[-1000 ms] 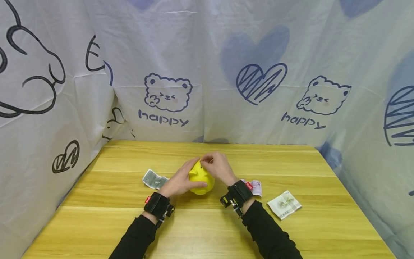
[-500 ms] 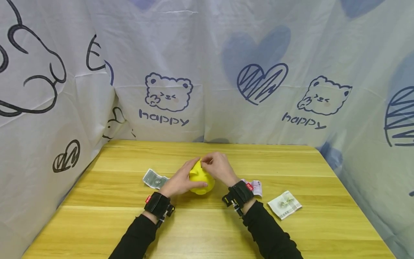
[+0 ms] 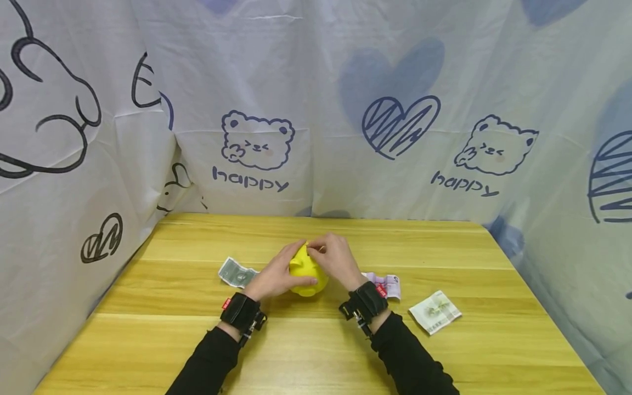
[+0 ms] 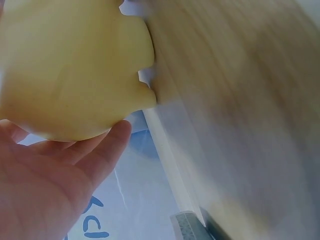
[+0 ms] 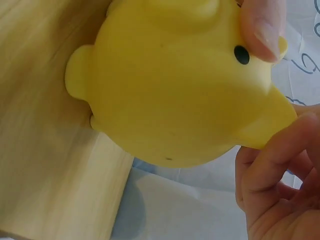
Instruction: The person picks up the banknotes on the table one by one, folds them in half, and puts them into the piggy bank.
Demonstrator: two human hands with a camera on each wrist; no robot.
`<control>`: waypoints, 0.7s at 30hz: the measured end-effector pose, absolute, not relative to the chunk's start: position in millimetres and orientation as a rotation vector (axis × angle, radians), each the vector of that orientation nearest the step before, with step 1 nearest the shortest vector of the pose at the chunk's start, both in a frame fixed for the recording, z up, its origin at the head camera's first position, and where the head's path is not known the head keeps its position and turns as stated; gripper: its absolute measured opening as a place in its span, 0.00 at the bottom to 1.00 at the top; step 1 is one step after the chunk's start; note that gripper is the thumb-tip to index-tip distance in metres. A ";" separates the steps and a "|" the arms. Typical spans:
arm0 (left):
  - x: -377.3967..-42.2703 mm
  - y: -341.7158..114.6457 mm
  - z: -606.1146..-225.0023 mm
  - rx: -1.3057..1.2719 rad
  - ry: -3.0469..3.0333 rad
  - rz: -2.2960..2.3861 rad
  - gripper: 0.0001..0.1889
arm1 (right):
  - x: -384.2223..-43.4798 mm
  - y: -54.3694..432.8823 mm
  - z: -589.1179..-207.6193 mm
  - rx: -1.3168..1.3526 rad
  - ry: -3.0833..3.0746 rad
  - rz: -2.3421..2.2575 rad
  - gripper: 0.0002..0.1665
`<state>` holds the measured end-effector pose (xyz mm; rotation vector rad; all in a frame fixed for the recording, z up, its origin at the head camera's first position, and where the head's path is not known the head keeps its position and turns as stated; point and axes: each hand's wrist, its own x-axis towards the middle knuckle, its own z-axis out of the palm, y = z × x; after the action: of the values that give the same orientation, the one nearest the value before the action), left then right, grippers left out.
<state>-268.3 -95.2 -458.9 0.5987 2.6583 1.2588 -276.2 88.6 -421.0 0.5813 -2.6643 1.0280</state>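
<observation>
A glossy yellow piggy bank (image 3: 308, 277) stands at the middle of the table. My left hand (image 3: 277, 278) holds it from the left, fingers round its far side and thumb across its near side. In the right wrist view its dark eye (image 5: 242, 55) shows beside my left thumb (image 5: 262, 31). My right hand (image 3: 338, 258) is at the top of the piggy bank, with curled fingers (image 5: 280, 155) at one pointed ear (image 5: 265, 120). The right fingertips are hidden behind that ear, so whether they pinch anything is unclear. The left wrist view shows the piggy bank's rounded underside (image 4: 65, 75).
A grey-green banknote (image 3: 236, 273) lies left of the piggy bank, partly behind my left hand. A purple banknote (image 3: 392, 286) is partly covered by my right wrist. Farther right lies a folded pale green banknote (image 3: 435, 312). Printed cloth (image 3: 326, 181) hangs behind the wooden table (image 3: 306, 351).
My right hand has shifted very slightly at the top of the piggy bank, and a little more of the purple banknote shows. My left hand and the piggy bank have stayed in place.
</observation>
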 end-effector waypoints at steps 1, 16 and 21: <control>-268.0 -95.4 -458.8 0.593 2.659 1.258 0.54 | -275.7 88.8 -422.1 0.577 -2.656 1.041 0.09; -267.9 -94.5 -459.9 0.582 2.666 1.270 0.56 | -266.8 101.4 -434.6 0.438 -2.547 1.383 0.11; -266.2 -93.8 -461.0 0.576 2.666 1.279 0.56 | -263.4 102.5 -440.0 0.486 -2.501 1.300 0.10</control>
<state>-266.2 -93.8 -461.0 0.5756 2.6659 1.2794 -263.4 102.5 -440.0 0.4857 -2.5011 1.2996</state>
